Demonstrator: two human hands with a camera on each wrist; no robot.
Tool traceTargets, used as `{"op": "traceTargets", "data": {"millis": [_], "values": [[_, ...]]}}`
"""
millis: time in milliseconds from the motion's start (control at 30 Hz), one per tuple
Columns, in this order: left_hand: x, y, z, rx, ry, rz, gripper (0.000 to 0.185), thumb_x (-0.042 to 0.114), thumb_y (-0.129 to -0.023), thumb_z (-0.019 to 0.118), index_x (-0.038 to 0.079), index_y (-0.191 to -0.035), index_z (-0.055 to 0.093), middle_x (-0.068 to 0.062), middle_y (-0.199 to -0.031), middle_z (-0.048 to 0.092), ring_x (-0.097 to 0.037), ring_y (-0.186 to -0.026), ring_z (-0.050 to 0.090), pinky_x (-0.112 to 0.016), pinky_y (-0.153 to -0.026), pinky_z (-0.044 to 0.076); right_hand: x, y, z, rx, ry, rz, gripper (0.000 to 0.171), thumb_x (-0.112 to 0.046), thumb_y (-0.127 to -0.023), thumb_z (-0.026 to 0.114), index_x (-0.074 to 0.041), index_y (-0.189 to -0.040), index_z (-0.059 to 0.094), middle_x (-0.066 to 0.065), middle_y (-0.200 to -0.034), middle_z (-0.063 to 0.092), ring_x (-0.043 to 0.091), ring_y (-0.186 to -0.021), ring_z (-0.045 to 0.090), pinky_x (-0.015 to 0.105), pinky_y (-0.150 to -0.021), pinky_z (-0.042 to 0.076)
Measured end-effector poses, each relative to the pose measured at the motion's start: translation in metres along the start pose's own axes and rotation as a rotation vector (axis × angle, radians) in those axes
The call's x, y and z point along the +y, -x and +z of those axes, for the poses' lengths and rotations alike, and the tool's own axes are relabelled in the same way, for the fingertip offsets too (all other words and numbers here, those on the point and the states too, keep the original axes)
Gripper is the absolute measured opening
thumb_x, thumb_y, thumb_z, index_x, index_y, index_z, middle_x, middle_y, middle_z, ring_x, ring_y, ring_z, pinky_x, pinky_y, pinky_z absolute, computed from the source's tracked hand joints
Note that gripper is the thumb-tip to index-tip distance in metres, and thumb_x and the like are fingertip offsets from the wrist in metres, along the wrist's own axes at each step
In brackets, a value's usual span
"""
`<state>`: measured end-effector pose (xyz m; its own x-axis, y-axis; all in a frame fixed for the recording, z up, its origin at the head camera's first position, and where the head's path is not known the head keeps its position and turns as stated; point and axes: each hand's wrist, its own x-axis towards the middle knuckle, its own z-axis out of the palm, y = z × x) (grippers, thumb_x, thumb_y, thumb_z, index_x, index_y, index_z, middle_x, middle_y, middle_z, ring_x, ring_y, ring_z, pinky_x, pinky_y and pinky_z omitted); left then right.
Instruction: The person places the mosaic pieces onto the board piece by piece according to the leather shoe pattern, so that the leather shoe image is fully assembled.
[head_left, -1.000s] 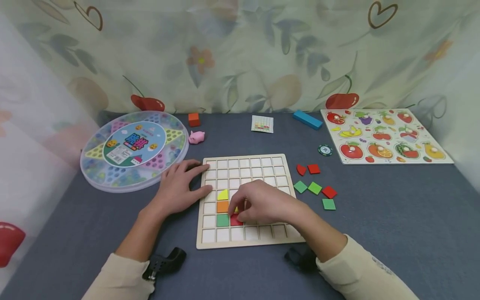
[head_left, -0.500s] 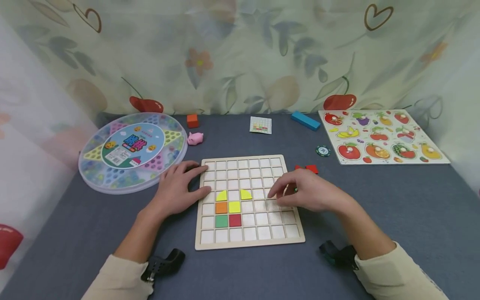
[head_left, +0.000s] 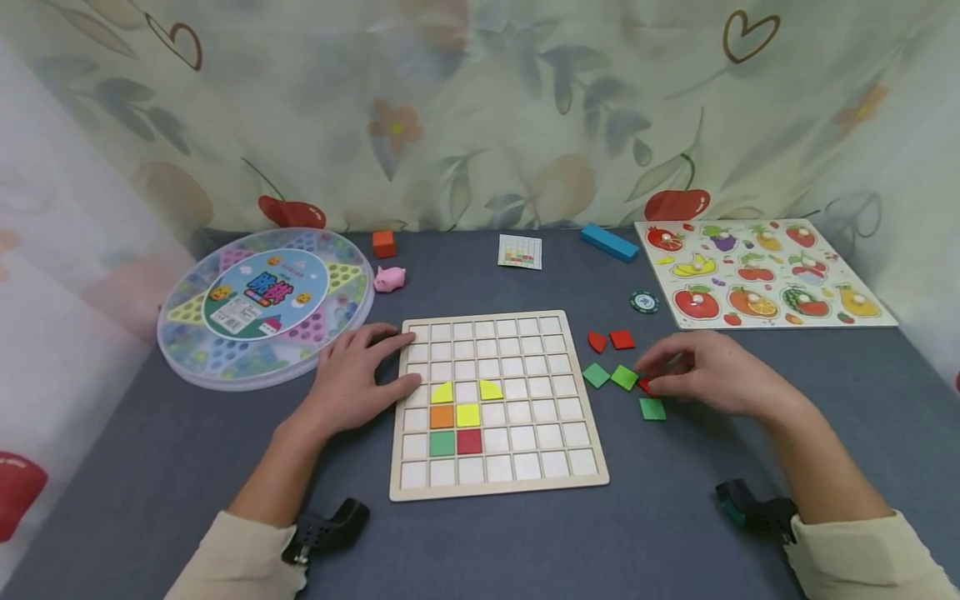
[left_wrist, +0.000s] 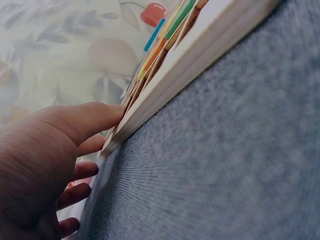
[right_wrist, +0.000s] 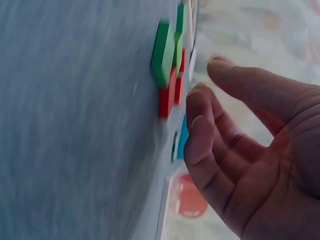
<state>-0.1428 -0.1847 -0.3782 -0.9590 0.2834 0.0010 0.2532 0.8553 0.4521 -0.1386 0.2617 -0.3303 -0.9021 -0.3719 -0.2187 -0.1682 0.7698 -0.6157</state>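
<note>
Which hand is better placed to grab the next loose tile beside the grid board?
Right. The right hand hovers over the loose square tiles, fingertips at the red square tile, apparently not yet gripping it. The left hand rests flat against the far-side edge of the wooden grid board, seemingly steadying it.

A round clear game box (head_left: 264,305) sits at the far left of the bench (head_left: 825,433), a pink pig figure (head_left: 390,278) and an orange cube (head_left: 384,243) just beyond it; a small pattern card (head_left: 520,251), blue block (head_left: 612,242), poker chip (head_left: 645,302) and fruit puzzle board (head_left: 757,272) lie further right
</note>
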Motion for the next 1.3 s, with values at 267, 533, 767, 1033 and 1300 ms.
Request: {"op": "traceTargets", "data": {"millis": [267, 533, 767, 1033, 1300], "values": [[-0.001, 0.0, 0.0, 0.002, -0.003, -0.001, 0.065, 0.046, -0.097, 0.067, 0.019, -0.154, 0.052, -0.018, -0.157, 0.042, -0.044, -0.144, 0.031, -0.071, -0.114, 0.02, 0.016, -0.003, -0.002, -0.031, 0.096, 0.024, 0.038, -0.016, -0.089, 0.078, -0.007, -0.126, 0.072, 0.01, -0.114, 0.069, 0.016, -0.075, 0.055, 0.03, -0.063, 0.046], [-0.002, -0.001, 0.002, 0.004, -0.003, 0.001, 0.065, 0.045, -0.097, 0.067, 0.019, -0.154, 0.051, -0.018, -0.158, 0.041, -0.043, -0.144, 0.031, -0.07, -0.115, 0.02, 0.016, -0.006, -0.002, -0.026, 0.096, 0.031, 0.024, -0.018, -0.089, 0.08, -0.009, -0.109, 0.068, 0.004, -0.099, 0.066, 0.017, -0.082, 0.058, 0.033, -0.069, 0.049], [-0.003, -0.002, 0.002, 0.002, -0.003, 0.0, 0.066, 0.045, -0.096, 0.067, 0.019, -0.155, 0.051, -0.017, -0.158, 0.041, -0.043, -0.144, 0.031, -0.07, -0.115, 0.02, 0.013, -0.002, -0.006, -0.019, -0.043, 0.057, 0.025, -0.018, -0.093, 0.076, -0.006, -0.112, 0.066, 0.006, -0.094, 0.066, 0.019, -0.079, 0.061, 0.031, -0.067, 0.055], [-0.003, -0.002, 0.002, -0.002, -0.001, -0.004, 0.066, 0.045, -0.096, 0.067, 0.02, -0.155, 0.051, -0.017, -0.158, 0.041, -0.043, -0.145, 0.03, -0.07, -0.115, 0.019, -0.008, -0.009, -0.002, 0.047, -0.131, -0.012, 0.028, -0.022, -0.098, 0.072, -0.007, -0.121, 0.07, 0.007, -0.096, 0.069, 0.018, -0.076, 0.066, 0.031, -0.07, 0.056], [-0.002, -0.001, 0.001, 0.0, 0.001, -0.001, 0.066, 0.046, -0.096, 0.067, 0.02, -0.155, 0.05, -0.017, -0.158, 0.041, -0.043, -0.144, 0.031, -0.07, -0.115, 0.02, -0.044, -0.028, 0.017, 0.054, -0.207, -0.091, 0.023, -0.021, -0.097, 0.072, -0.007, -0.116, 0.073, 0.009, -0.095, 0.071, 0.023, -0.073, 0.066, 0.036, -0.07, 0.057]]}}
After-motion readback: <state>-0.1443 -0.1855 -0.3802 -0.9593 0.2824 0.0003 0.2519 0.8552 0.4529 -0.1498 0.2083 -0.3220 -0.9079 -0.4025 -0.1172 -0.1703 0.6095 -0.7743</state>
